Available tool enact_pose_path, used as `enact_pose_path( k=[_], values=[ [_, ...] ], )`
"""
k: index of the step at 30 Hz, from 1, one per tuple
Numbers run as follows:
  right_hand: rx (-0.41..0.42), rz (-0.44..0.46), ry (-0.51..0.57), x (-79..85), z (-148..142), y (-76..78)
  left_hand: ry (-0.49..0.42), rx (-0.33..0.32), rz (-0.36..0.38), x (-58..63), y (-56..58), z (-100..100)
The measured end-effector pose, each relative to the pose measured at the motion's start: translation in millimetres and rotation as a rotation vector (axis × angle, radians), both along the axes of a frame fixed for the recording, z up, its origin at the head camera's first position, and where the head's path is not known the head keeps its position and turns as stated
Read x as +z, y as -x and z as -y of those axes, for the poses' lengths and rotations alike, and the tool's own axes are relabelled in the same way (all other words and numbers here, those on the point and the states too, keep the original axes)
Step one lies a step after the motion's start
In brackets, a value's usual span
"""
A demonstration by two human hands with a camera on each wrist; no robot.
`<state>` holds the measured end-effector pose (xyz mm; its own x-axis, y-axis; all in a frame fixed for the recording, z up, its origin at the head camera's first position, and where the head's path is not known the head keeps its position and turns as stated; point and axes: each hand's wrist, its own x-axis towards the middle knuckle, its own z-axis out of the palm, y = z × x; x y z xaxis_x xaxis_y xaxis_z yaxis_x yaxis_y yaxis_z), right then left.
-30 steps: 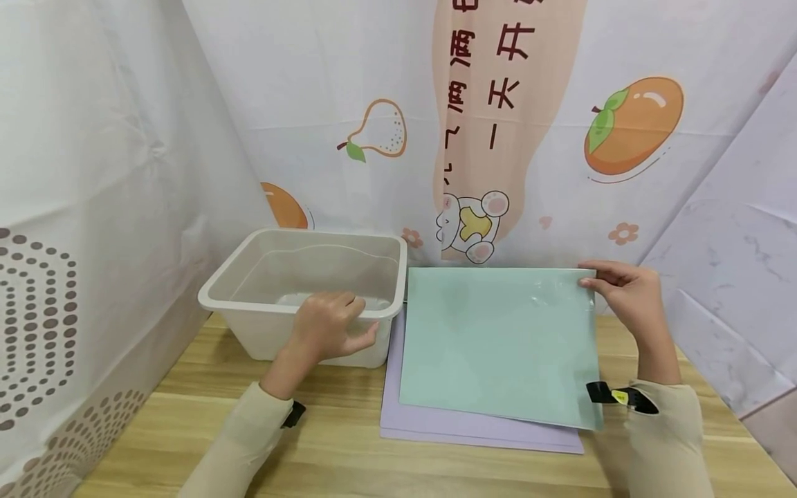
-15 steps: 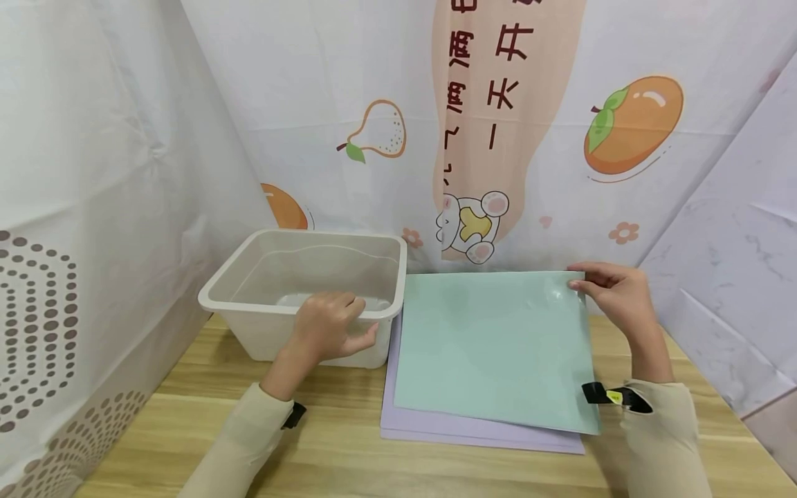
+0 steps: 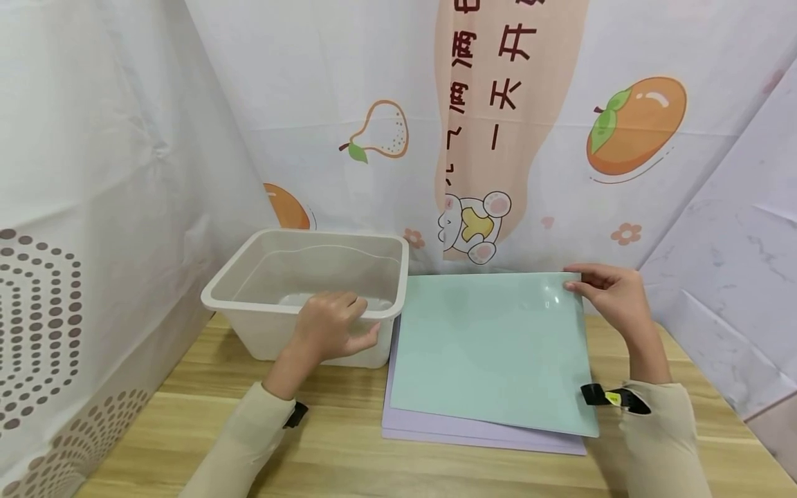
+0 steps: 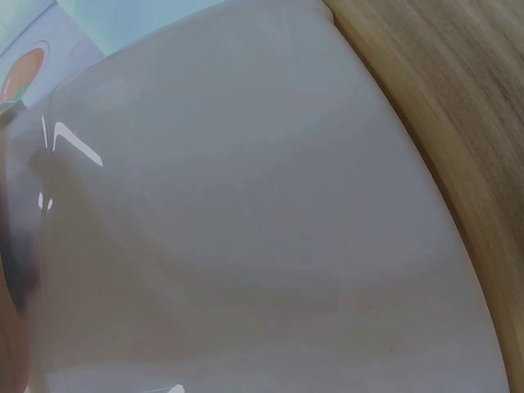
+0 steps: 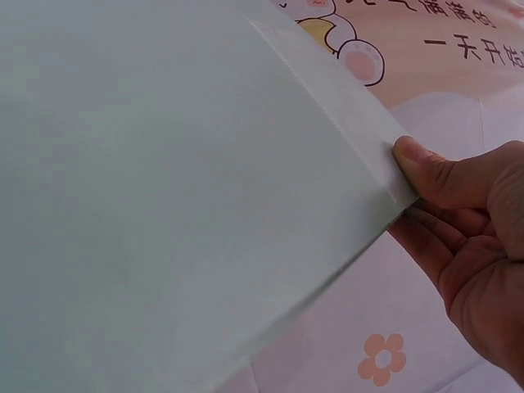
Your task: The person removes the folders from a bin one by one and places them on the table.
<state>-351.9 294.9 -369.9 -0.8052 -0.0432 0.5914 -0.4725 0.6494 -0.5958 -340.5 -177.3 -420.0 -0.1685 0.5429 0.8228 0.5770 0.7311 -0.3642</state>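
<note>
At the front rim of a beige plastic bin, my left hand hooks its fingers over the edge, thumb outside along the wall. The bin's smooth outer wall fills the left wrist view. My right hand pinches the far right corner of a mint-green file folder, thumb on the near face and fingers behind. That corner is raised, and a seam shows beside it in the right wrist view. A purple folder lies beneath, mostly covered, its left and front edges showing.
Everything stands on a wood-grain table. A white curtain printed with fruit and lettering hangs close behind the bin and folders. More cloth closes off the left, and a marbled sheet the right.
My right hand has shifted slightly left and down, taking the mint-green folder with it, so it sits lower and more over the purple one. The left hand and bin have stayed put.
</note>
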Motion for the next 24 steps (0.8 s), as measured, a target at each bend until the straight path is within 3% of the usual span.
enact_pose_path(
  k=[24],
  values=[
    [0.006,0.029,-0.045,-8.6,7.8,5.8,0.0,-0.004,0.0,-0.7,0.4,0.1]
  ],
)
